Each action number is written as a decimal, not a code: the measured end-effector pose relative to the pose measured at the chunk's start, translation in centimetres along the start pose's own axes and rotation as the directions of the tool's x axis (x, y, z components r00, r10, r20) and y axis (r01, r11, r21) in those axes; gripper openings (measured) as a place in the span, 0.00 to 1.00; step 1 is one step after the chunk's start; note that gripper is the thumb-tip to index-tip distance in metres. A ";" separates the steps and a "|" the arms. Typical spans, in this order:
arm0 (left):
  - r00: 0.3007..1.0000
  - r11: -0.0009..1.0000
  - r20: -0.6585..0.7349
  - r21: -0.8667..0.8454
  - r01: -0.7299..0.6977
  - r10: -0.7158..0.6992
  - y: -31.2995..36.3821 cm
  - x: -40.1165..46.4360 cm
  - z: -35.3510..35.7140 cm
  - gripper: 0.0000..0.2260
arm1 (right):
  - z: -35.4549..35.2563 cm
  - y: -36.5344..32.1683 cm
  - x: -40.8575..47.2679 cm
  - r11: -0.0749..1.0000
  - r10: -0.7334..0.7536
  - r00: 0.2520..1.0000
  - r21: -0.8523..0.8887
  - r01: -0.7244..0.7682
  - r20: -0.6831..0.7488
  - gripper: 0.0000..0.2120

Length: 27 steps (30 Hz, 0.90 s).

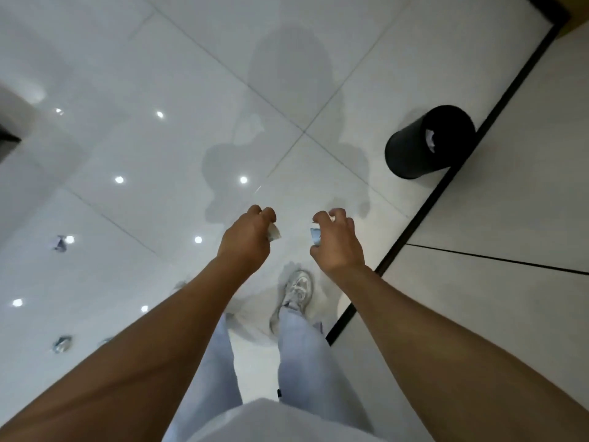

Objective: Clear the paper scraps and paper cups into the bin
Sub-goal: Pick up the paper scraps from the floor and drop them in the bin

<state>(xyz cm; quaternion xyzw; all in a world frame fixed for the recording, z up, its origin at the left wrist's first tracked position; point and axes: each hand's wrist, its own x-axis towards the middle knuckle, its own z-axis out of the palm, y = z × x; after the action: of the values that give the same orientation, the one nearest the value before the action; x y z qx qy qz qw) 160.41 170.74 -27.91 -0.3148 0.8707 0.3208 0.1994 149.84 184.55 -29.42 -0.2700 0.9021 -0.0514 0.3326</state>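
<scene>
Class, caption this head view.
Each hand, left and right, holds a paper item, the black bin ahead.

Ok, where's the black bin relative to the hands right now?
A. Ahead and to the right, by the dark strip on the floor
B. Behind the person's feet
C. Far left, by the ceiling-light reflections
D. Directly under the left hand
A: the black bin stands ahead and right of the right hand and the left hand, beside the dark floor strip.

Glossy white floor tiles (159, 74) – black strip (452, 173) (right) – pale sneaker (298, 290).
</scene>
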 end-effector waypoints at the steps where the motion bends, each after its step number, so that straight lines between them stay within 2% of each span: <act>1: 1.000 1.000 0.003 -0.002 -0.014 0.014 2.2 1.2 0.3 0.18 | -1.2 1.9 0.6 1.000 0.018 1.000 0.006 -0.018 -0.015 0.23; 6: 0.994 0.994 0.040 0.025 -0.104 0.103 11.2 6.6 0.8 0.18 | -5.8 9.1 3.2 0.992 0.112 0.991 0.073 -0.106 -0.071 0.21; 13: 0.964 0.964 0.129 0.099 -0.247 0.233 19.9 15.3 0.1 0.17 | -11.2 15.4 9.0 0.955 0.261 0.958 0.175 -0.238 -0.122 0.22; 18: 0.944 0.944 0.192 0.138 -0.298 0.270 25.9 22.5 -1.1 0.16 | -15.4 18.9 13.6 0.926 0.330 0.932 0.241 -0.290 -0.149 0.22; 27: 0.910 0.909 0.274 0.193 -0.370 0.313 34.7 33.6 -0.9 0.15 | -20.5 26.6 22.7 0.853 0.459 0.882 0.334 -0.402 -0.110 0.24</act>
<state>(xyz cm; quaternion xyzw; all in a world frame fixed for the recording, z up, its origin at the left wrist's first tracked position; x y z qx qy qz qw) 112.51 176.66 -30.66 -0.0895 0.9148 0.2783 0.2788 110.60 193.52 -33.79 -0.0005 0.9479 -0.1372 0.2875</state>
